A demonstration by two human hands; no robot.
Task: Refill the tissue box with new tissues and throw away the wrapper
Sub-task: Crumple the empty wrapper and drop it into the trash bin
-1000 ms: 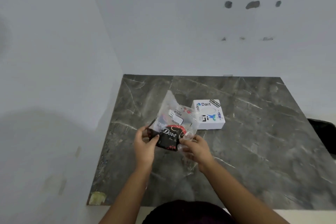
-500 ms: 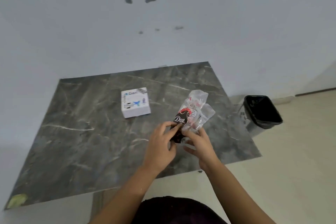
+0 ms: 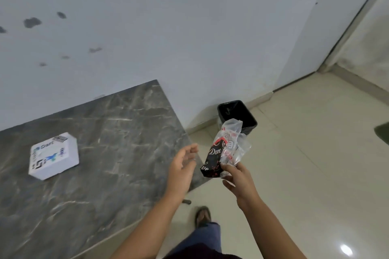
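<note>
Student: Stage of task?

Tutor: Judged late. Tissue box [image 3: 53, 155], white and printed, flat on grey marble table [image 3: 117, 132], well apart from both hands. Looks closed up; cannot tell from this view whether refilled.

Student: Position of wrapper [image 3: 223, 151]?

Tutor: Off the table edge, over pale floor [image 3: 305, 153], between table corner and black bin [image 3: 235, 113]. Crumpled clear plastic with a dark printed end; appears slack and empty, hence taken as emptied.

Student: Grip?

Tutor: Right hand [image 3: 240, 181] closed on lower end of wrapper, pinched between thumb and fingers, upper end sticking up towards bin. Left hand [image 3: 182, 166] spread loosely beside wrapper, touching nothing, holding nothing.

Student: Done so far?

Tutor: Probably refill, given box set aside and wrapper carried off alone. Stated as inference only.

Student: Left to do?

Tutor: Disposal. Wrapper not yet in bin, not yet above its opening. Requires reach forward over lined rim, then release. Light film, so likely to drift or catch on rim if dropped short.
</note>
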